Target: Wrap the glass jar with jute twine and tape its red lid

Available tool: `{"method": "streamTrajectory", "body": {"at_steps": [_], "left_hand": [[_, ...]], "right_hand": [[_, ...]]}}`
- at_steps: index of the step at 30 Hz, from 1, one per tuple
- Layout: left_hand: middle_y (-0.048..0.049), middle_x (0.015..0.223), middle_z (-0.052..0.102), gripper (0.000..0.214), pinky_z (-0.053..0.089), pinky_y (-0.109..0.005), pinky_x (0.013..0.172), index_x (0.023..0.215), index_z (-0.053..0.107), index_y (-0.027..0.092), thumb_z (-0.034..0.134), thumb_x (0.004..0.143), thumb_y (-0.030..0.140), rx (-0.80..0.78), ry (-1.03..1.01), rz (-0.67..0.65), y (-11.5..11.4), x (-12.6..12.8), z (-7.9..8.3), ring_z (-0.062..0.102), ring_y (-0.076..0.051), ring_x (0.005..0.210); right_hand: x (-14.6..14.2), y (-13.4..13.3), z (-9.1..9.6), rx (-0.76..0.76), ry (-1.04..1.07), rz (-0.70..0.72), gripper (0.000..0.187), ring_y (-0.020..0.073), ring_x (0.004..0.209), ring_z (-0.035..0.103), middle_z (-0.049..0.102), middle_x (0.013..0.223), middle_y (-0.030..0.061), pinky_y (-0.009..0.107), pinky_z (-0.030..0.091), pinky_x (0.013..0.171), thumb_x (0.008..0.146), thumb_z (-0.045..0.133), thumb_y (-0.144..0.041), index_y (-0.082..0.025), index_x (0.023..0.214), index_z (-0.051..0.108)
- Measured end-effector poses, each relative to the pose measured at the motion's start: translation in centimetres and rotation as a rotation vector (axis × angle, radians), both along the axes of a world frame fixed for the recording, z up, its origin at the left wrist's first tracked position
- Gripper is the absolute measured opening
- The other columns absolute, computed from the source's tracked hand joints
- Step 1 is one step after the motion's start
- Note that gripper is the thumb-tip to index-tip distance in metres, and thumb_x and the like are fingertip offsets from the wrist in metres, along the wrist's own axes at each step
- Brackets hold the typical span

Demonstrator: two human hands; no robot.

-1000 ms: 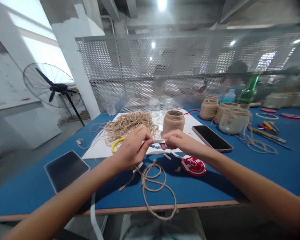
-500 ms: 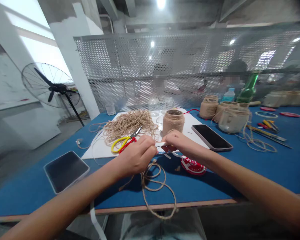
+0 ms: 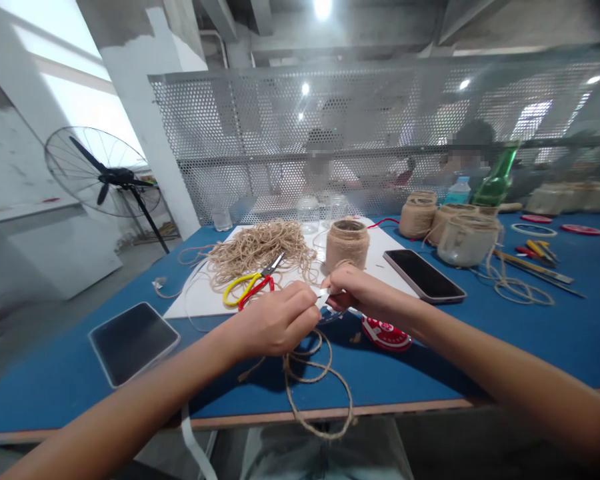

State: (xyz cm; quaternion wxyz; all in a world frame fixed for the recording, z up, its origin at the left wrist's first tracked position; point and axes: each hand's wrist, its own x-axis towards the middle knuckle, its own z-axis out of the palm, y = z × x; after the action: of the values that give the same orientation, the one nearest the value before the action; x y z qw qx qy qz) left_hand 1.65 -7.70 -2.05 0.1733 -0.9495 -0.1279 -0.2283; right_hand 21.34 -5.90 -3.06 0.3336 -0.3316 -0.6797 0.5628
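Observation:
My left hand [image 3: 287, 319] is closed, its thumb and fingers pinched on a short white strip [image 3: 322, 297]. The right hand [image 3: 349, 288] meets it from the other side, fingers curled round the strip's other end; part of the strip is hidden in the fingers. Just below and right of my hands lies a red disc with white print [image 3: 387, 333], which looks like a tape roll. Loops of jute twine [image 3: 317, 380] lie under my left hand and hang over the table edge. A twine-wrapped jar [image 3: 347, 245] stands upright just beyond my right hand.
Yellow-and-red-handled scissors [image 3: 250, 288] and a twine heap [image 3: 260, 250] lie on white board [image 3: 185, 301]. A phone [image 3: 425, 275] is at right, a dark flat device [image 3: 134, 343] at left. More jars [image 3: 467, 239], tools [image 3: 537, 252] and a green bottle [image 3: 497, 175] stand or lie farther right.
My left hand has shifted slightly right and down, and the hands are closer together. Less of the white strip's loose end shows below the fingers.

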Motion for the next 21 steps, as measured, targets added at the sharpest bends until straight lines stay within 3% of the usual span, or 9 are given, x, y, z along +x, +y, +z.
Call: {"method": "streamTrajectory", "body": {"at_steps": [4,8,14,17,21], "left_hand": [[-0.0041,0.082,0.054,0.023,0.037,-0.024,0.066,0.078,0.053,0.016,0.033,0.089,0.016,0.058,-0.047,-0.010,0.4,-0.2,-0.2,0.044,-0.014,0.075],[-0.0045,0.082,0.051,0.010,0.038,-0.025,0.067,0.080,0.047,0.016,0.038,0.086,0.015,-0.006,-0.290,0.043,1.0,0.0,-0.2,0.045,-0.014,0.078],[0.0013,0.069,0.047,0.019,0.033,-0.024,0.058,0.072,0.042,0.017,0.037,0.088,0.026,-0.543,-0.366,0.355,0.3,0.9,1.3,0.042,-0.011,0.063],[0.0032,0.064,0.046,0.021,0.032,-0.023,0.057,0.070,0.043,0.017,0.038,0.087,0.029,-0.780,-0.368,0.398,0.3,0.9,1.8,0.043,-0.010,0.060],[0.0041,0.060,0.044,0.025,0.032,-0.022,0.056,0.069,0.044,0.017,0.037,0.086,0.033,-0.963,-0.347,0.391,0.5,0.5,2.0,0.042,-0.010,0.058]], "right_hand": [[0.1,0.0,0.3,0.015,-0.045,-0.029,0.022,0.0062,0.039,0.029,0.038,0.039,-0.0045,0.022,0.020,0.041,0.067,0.043,-0.022,-0.014,0.048,0.051],[0.3,-0.2,1.0,0.224,-0.225,-0.080,0.027,0.0076,0.042,0.030,0.035,0.040,-0.0044,0.023,0.021,0.043,0.070,0.040,-0.022,-0.015,0.048,0.053],[0.4,-0.6,1.0,0.630,-0.424,-0.233,0.021,0.0078,0.048,0.029,0.030,0.047,-0.0045,0.023,0.020,0.046,0.067,0.039,-0.015,-0.016,0.046,0.041],[0.4,-0.7,0.7,0.768,-0.503,-0.316,0.017,0.0069,0.047,0.027,0.030,0.049,-0.0053,0.023,0.018,0.046,0.067,0.041,-0.015,-0.017,0.051,0.040],[0.4,-0.7,0.4,0.923,-0.564,-0.307,0.012,0.0060,0.045,0.026,0.031,0.049,-0.0065,0.021,0.020,0.047,0.067,0.041,-0.013,-0.017,0.056,0.043]]}}
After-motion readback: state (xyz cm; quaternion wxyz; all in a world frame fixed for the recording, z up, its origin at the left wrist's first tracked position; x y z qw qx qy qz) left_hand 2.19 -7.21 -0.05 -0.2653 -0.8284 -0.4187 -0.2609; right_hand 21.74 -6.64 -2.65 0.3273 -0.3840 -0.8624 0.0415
